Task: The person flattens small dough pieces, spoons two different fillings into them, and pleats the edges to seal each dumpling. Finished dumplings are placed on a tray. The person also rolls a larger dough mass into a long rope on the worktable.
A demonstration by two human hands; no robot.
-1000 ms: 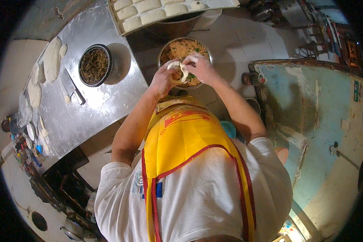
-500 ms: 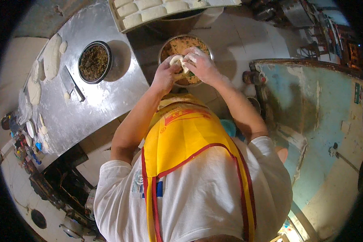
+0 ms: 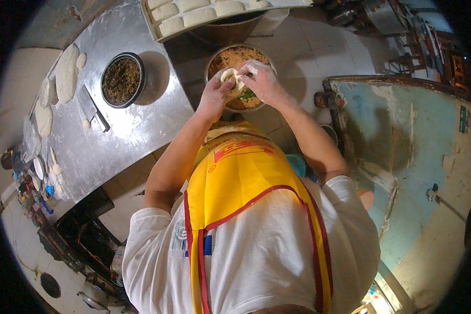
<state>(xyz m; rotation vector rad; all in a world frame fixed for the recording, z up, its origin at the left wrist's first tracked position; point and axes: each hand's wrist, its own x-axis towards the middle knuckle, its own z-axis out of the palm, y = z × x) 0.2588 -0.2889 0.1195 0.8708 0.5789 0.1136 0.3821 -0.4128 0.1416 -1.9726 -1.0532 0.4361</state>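
Over a metal bowl (image 3: 248,110) of orange-brown filling (image 3: 240,54) flecked with green, both hands work on one small piece of white dough (image 3: 228,75). My left hand (image 3: 213,96) cups it from the left, fingers curled around its side. From the right, my right hand (image 3: 263,83) pinches the dough's edge with floury fingertips. The dough looks like a ring-shaped wrapper with an opening at its top. Filling inside it is too small to make out clearly.
To the left, a metal table (image 3: 141,123) bears a black-rimmed bowl (image 3: 121,105) of dark filling, a cleaver (image 3: 90,106) and dough lumps (image 3: 67,76). A tray (image 3: 160,38) of white buns (image 3: 199,17) stands beyond. A worn blue-green panel (image 3: 403,136) is at right.
The fingers of my right hand have shifted slightly along the dough's edge, and the wrapper's opening has turned a little. Both hands stay over the bowl, where more green shows below them.
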